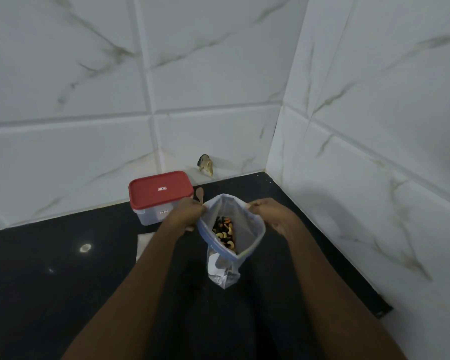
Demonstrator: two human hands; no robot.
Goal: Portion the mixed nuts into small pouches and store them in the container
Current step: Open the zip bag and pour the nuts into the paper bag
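From the head view, a clear zip bag [248, 229] with a blue zip rim stands on the dark tabletop [63, 281], near the corner where two white marble-tiled walls [218, 74] meet. The left hand [190, 213] pinches the bag's left rim and the right hand [273, 215] pinches its right rim. The fingers [255, 205] on both sides are curled onto the plastic and hold the mouth spread wide. Inside, the mixed nuts [224, 232] lie in a small heap at the bottom, with cashews and dark pieces visible.

Behind the left hand sits the container [151, 216], a clear box with its red lid [161, 193] on, close to the back wall. A wooden spoon [199, 194] lies just beside it, its bowl showing above the left hand. A pale flat sheet [144, 242] lies on the tabletop, partly hidden by the left forearm; what it is cannot be told. A small brownish object [205, 165] rests against the foot of the back wall.
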